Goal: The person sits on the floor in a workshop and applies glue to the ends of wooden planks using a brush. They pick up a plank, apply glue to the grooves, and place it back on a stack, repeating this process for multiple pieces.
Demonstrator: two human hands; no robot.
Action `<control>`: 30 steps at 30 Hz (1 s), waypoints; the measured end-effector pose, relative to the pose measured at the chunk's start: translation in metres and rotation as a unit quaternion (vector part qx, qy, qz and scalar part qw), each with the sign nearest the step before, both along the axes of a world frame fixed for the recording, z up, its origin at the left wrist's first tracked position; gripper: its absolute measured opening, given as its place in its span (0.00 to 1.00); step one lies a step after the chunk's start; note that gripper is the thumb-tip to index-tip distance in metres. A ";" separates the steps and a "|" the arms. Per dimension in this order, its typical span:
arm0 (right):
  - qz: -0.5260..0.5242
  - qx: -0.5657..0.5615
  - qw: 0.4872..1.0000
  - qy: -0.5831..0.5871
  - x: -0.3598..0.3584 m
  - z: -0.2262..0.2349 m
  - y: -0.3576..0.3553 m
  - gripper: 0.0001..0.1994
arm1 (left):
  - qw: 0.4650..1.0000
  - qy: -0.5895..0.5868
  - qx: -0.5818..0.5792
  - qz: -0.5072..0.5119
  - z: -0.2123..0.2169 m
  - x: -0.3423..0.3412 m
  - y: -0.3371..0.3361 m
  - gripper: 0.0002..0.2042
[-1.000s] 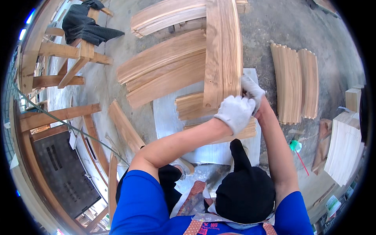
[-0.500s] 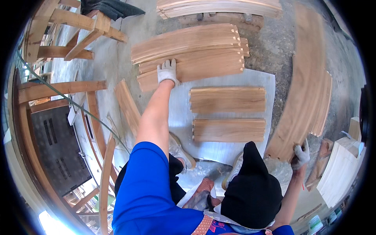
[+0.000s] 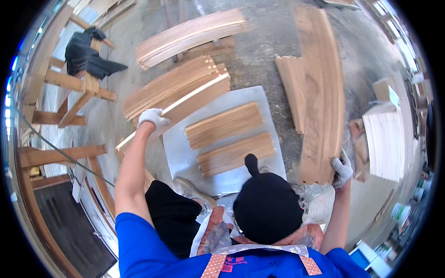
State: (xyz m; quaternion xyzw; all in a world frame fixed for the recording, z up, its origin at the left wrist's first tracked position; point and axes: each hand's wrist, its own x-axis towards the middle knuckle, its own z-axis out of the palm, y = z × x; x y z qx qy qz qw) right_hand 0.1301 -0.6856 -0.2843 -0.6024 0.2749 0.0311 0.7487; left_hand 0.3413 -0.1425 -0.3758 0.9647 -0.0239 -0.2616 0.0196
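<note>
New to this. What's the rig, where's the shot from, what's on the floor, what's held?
There's no machine, just a person using two gloved hands. The view comes from the left of two fisheye cameras worn on the head, looking down; the wide lens bends straight edges. On the floor lies a pale sheet bearing two short wooden pieces. The left hand grips the edge of a shorter board beside the sheet; the right hand holds a long board near its lower end.

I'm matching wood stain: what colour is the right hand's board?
The board is brown with darker grain, clearest in head view.
</note>
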 end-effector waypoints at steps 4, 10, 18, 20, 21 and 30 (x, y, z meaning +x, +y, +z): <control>0.018 0.009 0.998 -0.056 -0.014 0.032 0.002 0.29 | 0.936 0.006 -0.302 0.181 0.080 0.012 -0.049 0.18; 0.007 0.034 0.993 -0.111 -0.040 0.079 0.007 0.31 | 0.725 -0.001 -0.665 0.182 0.203 -0.010 -0.198 0.20; 0.037 -0.032 0.989 -0.137 -0.070 0.112 -0.008 0.27 | 0.561 0.080 -0.798 0.204 0.215 -0.070 -0.375 0.27; 0.070 -0.096 0.984 -0.131 -0.076 0.101 -0.017 0.28 | 0.532 0.100 -0.813 0.216 0.193 -0.081 -0.393 0.29; 0.064 -0.043 0.988 -0.130 -0.079 0.103 -0.010 0.29 | 0.495 0.130 -0.823 0.248 0.185 -0.088 -0.396 0.29; 0.044 -0.001 0.998 -0.046 -0.081 0.101 -0.013 0.34 | 0.535 0.227 -0.773 0.255 0.182 -0.136 -0.406 0.19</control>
